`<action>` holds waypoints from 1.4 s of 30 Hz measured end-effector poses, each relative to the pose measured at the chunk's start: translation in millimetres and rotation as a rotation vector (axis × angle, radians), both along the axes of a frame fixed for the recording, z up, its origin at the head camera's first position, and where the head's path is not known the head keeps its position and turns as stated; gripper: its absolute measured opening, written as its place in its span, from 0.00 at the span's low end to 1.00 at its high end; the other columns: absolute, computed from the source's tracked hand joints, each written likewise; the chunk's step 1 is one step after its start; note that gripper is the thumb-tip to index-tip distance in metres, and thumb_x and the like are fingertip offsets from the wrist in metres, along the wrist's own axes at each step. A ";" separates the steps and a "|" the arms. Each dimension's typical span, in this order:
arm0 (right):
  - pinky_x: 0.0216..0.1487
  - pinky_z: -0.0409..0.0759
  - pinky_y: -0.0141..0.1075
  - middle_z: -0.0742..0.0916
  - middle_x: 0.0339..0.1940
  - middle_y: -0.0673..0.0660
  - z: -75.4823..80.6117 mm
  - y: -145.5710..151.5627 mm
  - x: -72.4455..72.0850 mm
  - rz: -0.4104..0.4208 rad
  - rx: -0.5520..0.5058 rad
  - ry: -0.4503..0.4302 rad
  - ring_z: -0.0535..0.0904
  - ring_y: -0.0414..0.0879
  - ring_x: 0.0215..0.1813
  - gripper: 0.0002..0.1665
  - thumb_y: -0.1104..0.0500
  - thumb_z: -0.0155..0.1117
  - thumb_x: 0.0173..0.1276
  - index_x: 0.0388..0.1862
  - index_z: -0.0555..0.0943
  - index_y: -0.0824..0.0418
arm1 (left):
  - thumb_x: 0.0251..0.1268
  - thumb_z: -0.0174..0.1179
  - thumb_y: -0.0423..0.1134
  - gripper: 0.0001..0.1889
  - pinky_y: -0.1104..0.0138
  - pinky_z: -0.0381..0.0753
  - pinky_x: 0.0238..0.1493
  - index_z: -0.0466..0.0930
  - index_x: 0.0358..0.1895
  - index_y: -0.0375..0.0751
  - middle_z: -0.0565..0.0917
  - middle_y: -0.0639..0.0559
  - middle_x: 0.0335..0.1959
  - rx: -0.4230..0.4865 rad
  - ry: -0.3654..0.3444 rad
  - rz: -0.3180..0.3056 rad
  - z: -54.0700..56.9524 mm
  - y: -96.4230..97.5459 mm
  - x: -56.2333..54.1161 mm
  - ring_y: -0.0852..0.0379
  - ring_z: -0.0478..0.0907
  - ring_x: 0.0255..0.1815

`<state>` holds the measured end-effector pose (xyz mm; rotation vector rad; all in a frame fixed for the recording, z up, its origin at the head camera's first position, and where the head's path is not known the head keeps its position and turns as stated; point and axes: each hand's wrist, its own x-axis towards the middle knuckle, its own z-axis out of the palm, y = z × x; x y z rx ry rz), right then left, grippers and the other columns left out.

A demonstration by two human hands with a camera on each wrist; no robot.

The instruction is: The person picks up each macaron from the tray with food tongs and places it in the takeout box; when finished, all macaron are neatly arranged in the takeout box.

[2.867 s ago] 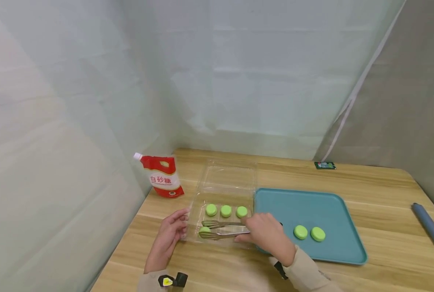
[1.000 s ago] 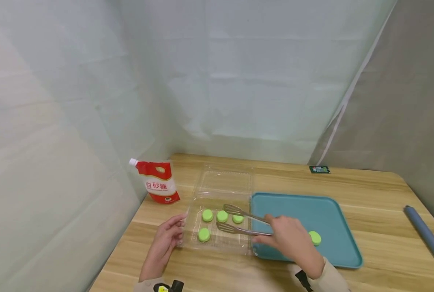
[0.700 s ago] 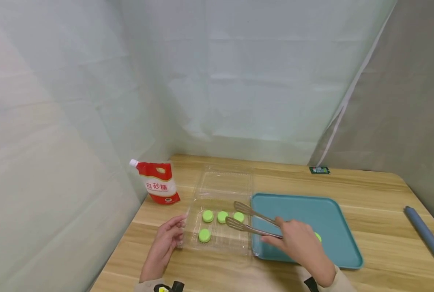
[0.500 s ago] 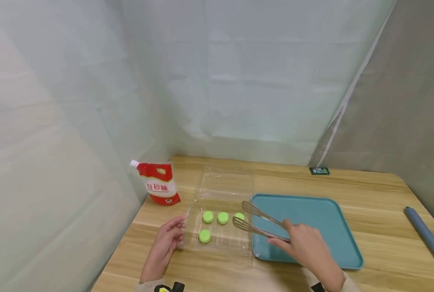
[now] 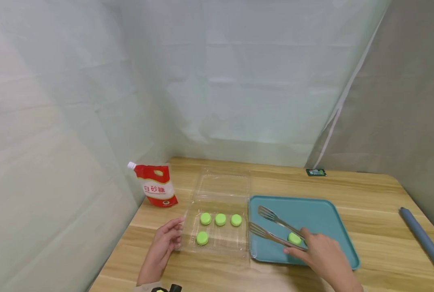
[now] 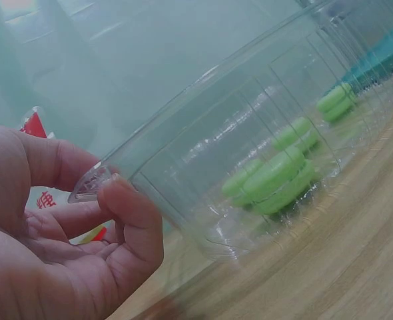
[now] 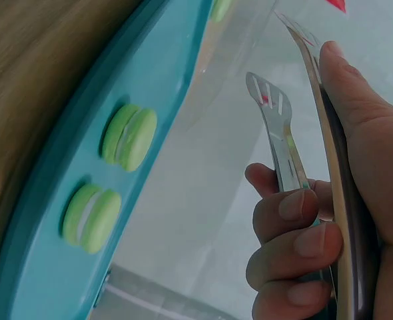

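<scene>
My left hand (image 5: 163, 248) pinches the left rim of a clear plastic clamshell box (image 6: 183, 167) between thumb and fingers. Inside the box sit several green macarons (image 5: 220, 220): a back row, plus one at the front left. Over the teal tray (image 5: 312, 207) my right hand (image 5: 323, 253) grips metal serving tongs (image 5: 275, 229), whose slotted ends are spread apart with nothing between them. Two macarons (image 7: 130, 137) lie on the tray in the right wrist view; in the head view one macaron (image 5: 294, 238) shows between the tong arms, the other hidden by the hand.
A red and white spouted pouch (image 5: 157, 185) stands left of the box. The box's hinged lid (image 5: 222, 184) lies back behind it. A small dark green card (image 5: 316, 172) is at the table's back edge, and a grey-blue roll (image 5: 423, 239) lies at the right.
My right hand has carried the spread tongs rightward, from the front-left macaron in the box to above the tray. My left hand stays on the box's rim.
</scene>
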<state>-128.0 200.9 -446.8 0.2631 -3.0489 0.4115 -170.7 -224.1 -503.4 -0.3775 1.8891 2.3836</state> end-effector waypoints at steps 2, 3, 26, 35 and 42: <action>0.18 0.72 0.41 0.78 0.18 0.49 0.3 3.6 1.2 -0.015 0.006 -0.001 0.74 0.43 0.21 0.50 0.22 0.65 0.53 0.51 0.81 0.66 | 0.62 0.49 0.21 0.26 0.71 0.70 0.27 0.72 0.66 0.25 0.74 0.47 0.42 0.006 0.004 0.002 0.1 -0.7 -0.6 0.58 0.69 0.29; 0.18 0.73 0.41 0.79 0.19 0.50 0.5 5.3 1.9 -0.024 0.006 -0.003 0.74 0.44 0.21 0.51 0.22 0.65 0.53 0.52 0.81 0.67 | 0.62 0.49 0.21 0.26 0.71 0.70 0.27 0.71 0.66 0.24 0.74 0.47 0.42 0.014 0.010 0.001 0.3 -1.1 -0.9 0.59 0.69 0.29; 0.21 0.74 0.45 0.78 0.21 0.53 -18.1 45.8 22.6 -0.173 -0.047 -0.165 0.75 0.47 0.23 0.46 0.25 0.65 0.58 0.48 0.77 0.67 | 0.64 0.48 0.21 0.25 0.70 0.69 0.28 0.72 0.66 0.24 0.74 0.48 0.41 0.051 0.000 0.006 -4.9 -4.6 1.5 0.60 0.67 0.28; 0.19 0.70 0.43 0.77 0.18 0.53 -32.8 54.7 31.7 -0.267 -0.006 -0.231 0.73 0.47 0.20 0.48 0.20 0.61 0.55 0.43 0.77 0.65 | 0.64 0.49 0.21 0.24 0.70 0.70 0.28 0.72 0.65 0.24 0.74 0.47 0.41 0.046 0.000 0.004 -4.8 -2.4 1.0 0.60 0.67 0.28; 0.20 0.66 0.40 0.75 0.18 0.53 -38.1 60.5 35.5 -0.295 -0.006 -0.254 0.70 0.47 0.20 0.49 0.21 0.61 0.56 0.47 0.79 0.67 | 0.63 0.49 0.22 0.26 0.71 0.71 0.28 0.70 0.67 0.23 0.74 0.48 0.40 0.043 0.007 -0.002 -3.5 -2.1 -1.2 0.61 0.67 0.27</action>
